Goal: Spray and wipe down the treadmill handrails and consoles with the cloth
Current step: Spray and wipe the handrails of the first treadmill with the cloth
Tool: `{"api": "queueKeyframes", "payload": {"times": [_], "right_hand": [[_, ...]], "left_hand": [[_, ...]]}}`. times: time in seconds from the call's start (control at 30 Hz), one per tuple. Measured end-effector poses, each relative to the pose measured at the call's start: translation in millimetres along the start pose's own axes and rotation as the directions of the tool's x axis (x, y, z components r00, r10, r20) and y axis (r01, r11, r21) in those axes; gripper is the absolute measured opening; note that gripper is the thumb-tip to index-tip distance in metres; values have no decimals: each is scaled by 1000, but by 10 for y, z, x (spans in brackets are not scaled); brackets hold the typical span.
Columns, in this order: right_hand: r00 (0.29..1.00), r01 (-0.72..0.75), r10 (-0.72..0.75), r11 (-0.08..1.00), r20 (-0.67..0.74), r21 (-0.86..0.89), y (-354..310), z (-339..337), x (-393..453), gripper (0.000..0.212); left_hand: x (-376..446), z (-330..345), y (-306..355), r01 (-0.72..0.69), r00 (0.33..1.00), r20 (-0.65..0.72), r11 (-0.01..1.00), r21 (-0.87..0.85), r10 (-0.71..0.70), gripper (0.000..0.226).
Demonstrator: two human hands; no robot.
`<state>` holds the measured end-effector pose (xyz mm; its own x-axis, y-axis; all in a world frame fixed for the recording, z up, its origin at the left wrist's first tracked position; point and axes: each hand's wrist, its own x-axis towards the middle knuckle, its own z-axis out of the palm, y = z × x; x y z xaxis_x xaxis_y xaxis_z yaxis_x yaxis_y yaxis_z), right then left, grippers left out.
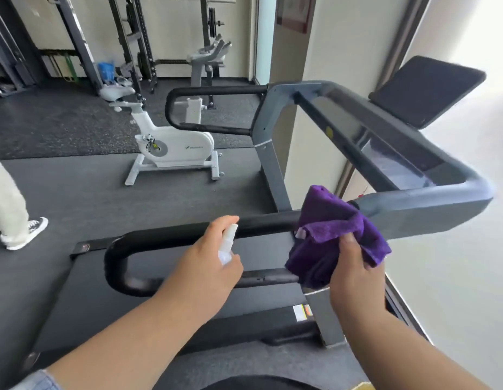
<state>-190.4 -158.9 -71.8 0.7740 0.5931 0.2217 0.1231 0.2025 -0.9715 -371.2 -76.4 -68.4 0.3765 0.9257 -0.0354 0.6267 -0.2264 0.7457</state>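
Spraying looks like the step in hand. From the head view, the left hand (pixel 209 258) is curled round a small clear spray bottle (pixel 226 243), with one finger on top of its nozzle, right beside the black looped handrail (pixel 149 237) of the near treadmill. The right hand (pixel 354 266) pinches a bunched purple cloth (pixel 333 235), which touches the handrail's end by the grey post. The grey console (pixel 396 153) sits further up, well apart from both hands. Next, I think the rail needs a squirt, then the cloth should rub along the whole loop.
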Motion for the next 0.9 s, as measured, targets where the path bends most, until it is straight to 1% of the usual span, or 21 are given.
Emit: {"api": "queueKeyframes", "payload": {"times": [0.03, 0.07, 0.1, 0.13, 0.17, 0.2, 0.23, 0.27, 0.3, 0.33, 0.37, 0.47, 0.57, 0.63, 0.7, 0.73, 0.8, 0.83, 0.9], "right_hand": [[996, 88, -88, 996, -10, -9, -20, -83, 148, 17], [982, 187, -187, 981, 6, -48, -32, -170, 315, 19], [958, 285, -279, 953, 66, -101, -18, -258, 489, 25], [919, 383, -358, 909, 165, -165, 17, -341, 656, 35], [866, 480, -406, 841, 292, -252, 74, -419, 824, 45], [810, 558, -393, 745, 435, -366, 146, -471, 977, 50], [774, 605, -310, 620, 552, -500, 201, -483, 1096, 54], [763, 623, -194, 470, 616, -625, 242, -471, 1165, 61], [753, 638, -93, 345, 652, -688, 283, -440, 1202, 64], [728, 667, -39, 273, 684, -694, 311, -395, 1198, 65], [700, 698, -21, 232, 714, -677, 311, -342, 1167, 66], [637, 770, -71, 115, 768, -628, 352, -207, 1073, 71], [582, 813, -85, 52, 809, -580, 343, -1, 984, 74], [499, 867, -70, 27, 864, -498, 322, 196, 930, 72], [411, 912, -18, 13, 911, -411, 282, 365, 883, 72], [381, 924, 5, 16, 924, -381, 261, 415, 878, 73], [348, 936, 37, 36, 937, -349, 219, 432, 931, 75], [344, 936, 51, 56, 937, -347, 200, 393, 989, 76], [367, 923, 72, 96, 927, -373, 169, 234, 1140, 75]], "left_hand": [[5, 70, 57, -10, 1000, 8, 1000, -4, 10, 49], [18, 140, 108, -18, 1000, 11, 1000, 2, 18, 49], [30, 204, 157, -21, 1000, 10, 1000, 13, 21, 50], [43, 264, 202, -21, 1000, 11, 1000, 21, 21, 50], [51, 318, 242, -19, 1000, 16, 1000, 21, 19, 50], [55, 368, 275, -16, 1000, 21, 1000, 18, 16, 51], [51, 410, 303, -12, 1000, 24, 1000, 18, 12, 51], [47, 450, 322, -7, 1000, 21, 1000, 23, 6, 51], [36, 481, 337, 3, 1000, 11, 1000, 30, -3, 52], [26, 511, 345, 15, 1000, -4, 999, 37, -15, 52], [12, 541, 348, 28, 999, -22, 999, 39, -28, 52], [-40, 625, 335, 63, 995, -74, 998, 16, -62, 53], [-97, 708, 333, 95, 988, -124, 995, -28, -98, 53], [-122, 769, 347, 104, 979, -173, 994, -37, -109, 54], [-137, 826, 369, 104, 968, -223, 993, -50, -112, 54], [-145, 849, 385, 102, 963, -245, 993, -56, -113, 54], [-152, 880, 417, 94, 954, -280, 993, -67, -109, 53], [-153, 893, 431, 89, 952, -288, 994, -68, -105, 53], [-145, 916, 449, 78, 952, -289, 995, -69, -95, 54]]}}
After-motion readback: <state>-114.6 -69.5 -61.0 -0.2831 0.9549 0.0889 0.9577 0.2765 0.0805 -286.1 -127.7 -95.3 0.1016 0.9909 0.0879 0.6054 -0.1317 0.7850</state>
